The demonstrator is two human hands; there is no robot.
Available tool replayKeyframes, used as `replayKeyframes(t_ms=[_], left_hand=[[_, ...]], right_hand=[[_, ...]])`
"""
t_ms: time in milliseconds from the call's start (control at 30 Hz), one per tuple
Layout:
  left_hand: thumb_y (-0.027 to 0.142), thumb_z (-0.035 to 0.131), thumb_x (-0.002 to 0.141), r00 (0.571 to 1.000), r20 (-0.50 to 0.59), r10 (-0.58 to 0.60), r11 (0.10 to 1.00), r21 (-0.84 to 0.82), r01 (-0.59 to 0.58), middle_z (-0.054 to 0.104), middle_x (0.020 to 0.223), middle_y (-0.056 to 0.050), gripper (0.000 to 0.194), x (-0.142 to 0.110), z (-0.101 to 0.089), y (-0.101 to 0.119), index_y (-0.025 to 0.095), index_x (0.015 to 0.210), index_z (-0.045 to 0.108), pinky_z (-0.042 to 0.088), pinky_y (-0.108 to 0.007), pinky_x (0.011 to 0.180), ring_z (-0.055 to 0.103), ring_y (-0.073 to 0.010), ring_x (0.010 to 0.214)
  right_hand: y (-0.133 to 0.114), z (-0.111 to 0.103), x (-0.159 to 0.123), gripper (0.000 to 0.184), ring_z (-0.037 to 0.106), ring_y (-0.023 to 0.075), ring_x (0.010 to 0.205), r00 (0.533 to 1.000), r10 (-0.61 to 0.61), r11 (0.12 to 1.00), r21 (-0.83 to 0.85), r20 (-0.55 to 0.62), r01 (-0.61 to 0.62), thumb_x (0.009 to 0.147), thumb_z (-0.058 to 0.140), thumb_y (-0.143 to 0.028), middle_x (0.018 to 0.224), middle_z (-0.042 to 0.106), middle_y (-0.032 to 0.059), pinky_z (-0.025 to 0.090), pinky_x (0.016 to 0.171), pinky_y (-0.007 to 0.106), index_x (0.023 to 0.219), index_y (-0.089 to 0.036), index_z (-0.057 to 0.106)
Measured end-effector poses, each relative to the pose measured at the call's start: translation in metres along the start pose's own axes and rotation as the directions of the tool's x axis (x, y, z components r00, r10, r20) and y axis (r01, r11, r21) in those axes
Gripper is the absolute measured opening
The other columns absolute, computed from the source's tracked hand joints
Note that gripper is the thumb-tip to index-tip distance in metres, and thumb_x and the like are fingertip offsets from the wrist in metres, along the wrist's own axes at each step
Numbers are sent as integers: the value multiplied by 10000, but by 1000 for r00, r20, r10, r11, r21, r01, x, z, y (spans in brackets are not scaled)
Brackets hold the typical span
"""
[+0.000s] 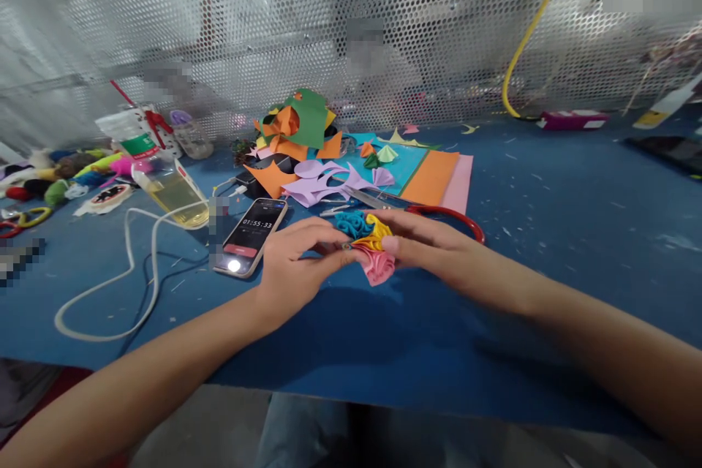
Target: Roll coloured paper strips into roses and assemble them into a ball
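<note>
1. The left hand (299,263) and the right hand (433,248) meet over the middle of the blue tabletop (548,234), a little in from its near edge.
2. Between them sits a cluster of folded paper petals (373,241): a teal piece at the far left, a yellow one in the middle, a pink one nearest the person.
3. The left hand's fingers curl inward, thumb and fingertips pinching the cluster at its left side where the petals join.
4. The right hand's fingers lie fairly straight and press on the cluster's right side, a fingertip touching the pink petal; it is hard to tell whether this hand grips or only steadies it.
5. Just left of the left hand a smartphone (251,236) lies face up, showing a running timer.
6. A white cable (129,263) loops across the tabletop towards the near left edge.
7. Just beyond the hands lie scissors with red handles (395,203), the handle loop showing behind the right hand.
8. Farther back sit lilac paper cut-outs (323,181), a heap of orange and green paper scraps (296,124), and flat sheets of teal, orange and pink paper (433,175).
9. Near the left edge stands a clear glue bottle (170,190) beside coloured craft bits.
10. Perforated mesh (274,14) runs along the far edge.
</note>
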State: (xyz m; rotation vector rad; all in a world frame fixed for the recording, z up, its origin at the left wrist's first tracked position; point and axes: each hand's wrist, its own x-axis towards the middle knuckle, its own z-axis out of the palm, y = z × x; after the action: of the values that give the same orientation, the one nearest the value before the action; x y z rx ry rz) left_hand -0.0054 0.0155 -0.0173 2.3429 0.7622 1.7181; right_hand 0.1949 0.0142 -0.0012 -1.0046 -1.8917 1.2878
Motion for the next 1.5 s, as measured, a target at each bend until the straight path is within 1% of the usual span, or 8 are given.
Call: replayKeyframes(t_ms=[133, 300, 500, 667, 867, 1000, 1200, 1500], left_hand=[[203, 799, 644, 1000, 20, 24, 999, -37, -23, 640, 687, -16, 197, -1, 0, 0, 131, 775, 670, 518, -146, 504, 590, -74, 579], [235, 802, 642, 997, 45, -59, 991, -117, 64, 628, 799, -28, 298, -4, -1, 3, 152, 881, 643, 550, -171, 505, 588, -75, 592], [315, 795, 643, 987, 88, 135, 991, -8, -135, 649, 721, -23, 285, 3, -5, 2, 155, 801, 621, 524, -185, 505, 604, -110, 645], [197, 713, 756, 961, 168, 218, 972, 50, -229, 661, 746, -27, 93, 6, -8, 0, 155, 797, 641, 546, -197, 617, 634, -102, 684], [207, 756, 710, 949, 180, 259, 962, 41, -270, 660, 761, -43, 179, 7, -9, 2, 129, 829, 646, 557, -195, 640, 641, -109, 699], [161, 722, 744, 941, 183, 286, 954, 41, -298, 662, 748, -50, 109, 8, -9, 2, 117, 817, 655, 556, -192, 657, 645, -106, 689], [139, 702, 743, 976, 106, 189, 977, 81, -198, 638, 759, -29, 87, 4, -8, 5, 131, 816, 655, 535, -156, 530, 609, -82, 636], [184, 730, 720, 1000, 16, 4, 1000, 29, -5, 659, 815, -35, 94, -1, -3, 7, 154, 779, 663, 571, -170, 536, 634, -98, 686]], right_hand=[[-1, 2, 2, 364, 600, 201, 963, 993, 54, 984, 164, 101, -70, 815, 596, -447, 1082, 640, 39, 497, 814, 341, 1113, -239, 610], [-2, 0, 3, 288, 595, 177, 910, 997, 57, 965, 253, 55, -69, 794, 635, -427, 991, 652, 39, 485, 781, 307, 980, -207, 624], [-2, -1, 3, 257, 618, 152, 866, 997, 53, 926, 372, 48, -68, 790, 654, -402, 982, 668, 26, 485, 794, 290, 982, -231, 644], [0, -1, 3, 226, 613, 142, 858, 996, 50, 910, 407, 72, -75, 803, 651, -377, 976, 664, 23, 484, 808, 297, 970, -226, 649], [3, -2, 4, 225, 600, 126, 877, 996, 39, 894, 443, 77, -69, 788, 672, -364, 974, 657, 4, 478, 790, 259, 978, -242, 668], [1, -1, 3, 269, 603, 141, 883, 995, 84, 893, 438, 62, -103, 754, 698, -379, 977, 663, 19, 484, 790, 270, 976, -228, 678], [4, -2, 4, 221, 607, 146, 894, 996, 61, 863, 497, 70, -87, 744, 703, -347, 1006, 661, 28, 493, 803, 282, 933, -234, 682], [8, -4, 4, 224, 590, 149, 817, 996, 66, 926, 368, 58, -83, 752, 678, -369, 871, 636, 21, 484, 782, 314, 908, -211, 656]])
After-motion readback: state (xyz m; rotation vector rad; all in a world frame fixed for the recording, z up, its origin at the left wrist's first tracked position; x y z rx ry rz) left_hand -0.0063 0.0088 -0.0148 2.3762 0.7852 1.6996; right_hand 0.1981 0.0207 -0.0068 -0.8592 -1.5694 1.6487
